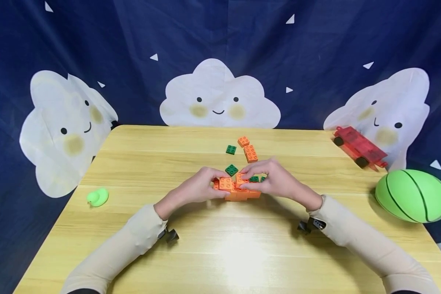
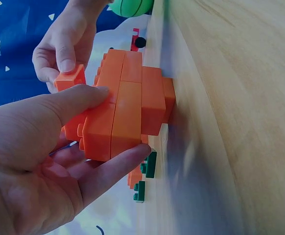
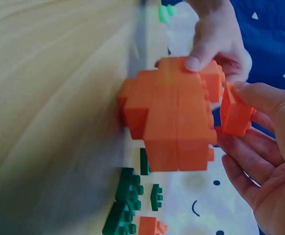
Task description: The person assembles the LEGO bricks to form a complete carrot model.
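Wooden table (image 1: 161, 155), cloud-print curtain (image 1: 132, 28), orange bricks (image 1: 239, 195)

Head view bright, wrist views dimmer and hazy.
Light seemingly from above: white glare patch on near worktop (image 1: 206, 253), soft shadows beside sleeves (image 1: 119, 245); green ball (image 1: 413, 196) looks stretched at right edge. Wrist views: bluish-grey shadow, smeared wood grain, orange brick build (image 3: 177, 117) soft-edged.
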The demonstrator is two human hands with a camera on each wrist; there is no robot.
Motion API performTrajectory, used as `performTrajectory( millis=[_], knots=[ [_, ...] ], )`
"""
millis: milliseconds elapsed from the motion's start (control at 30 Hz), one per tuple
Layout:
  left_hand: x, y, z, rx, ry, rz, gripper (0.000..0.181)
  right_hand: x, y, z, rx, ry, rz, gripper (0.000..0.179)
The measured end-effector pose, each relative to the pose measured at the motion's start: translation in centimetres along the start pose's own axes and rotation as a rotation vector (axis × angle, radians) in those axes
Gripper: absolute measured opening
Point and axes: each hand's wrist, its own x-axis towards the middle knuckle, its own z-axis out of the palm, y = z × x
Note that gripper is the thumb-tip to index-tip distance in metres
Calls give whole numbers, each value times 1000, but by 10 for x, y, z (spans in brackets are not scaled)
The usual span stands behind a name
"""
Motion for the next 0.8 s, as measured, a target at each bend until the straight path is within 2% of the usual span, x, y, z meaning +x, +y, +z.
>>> performTrajectory(
  millis=[333, 633, 800],
  knots=[
    [1, 2, -2, 1, -6, -4, 26, -1, -2, 12, -26, -29, 0, 13],
    [1, 2, -1, 18, -3, -7, 27, 0, -2, 16, -43, -28, -30, 14],
    [1, 2, -1, 19, 0, -4, 27, 0, -1, 16, -46, -35, -19, 13]
  ],
)
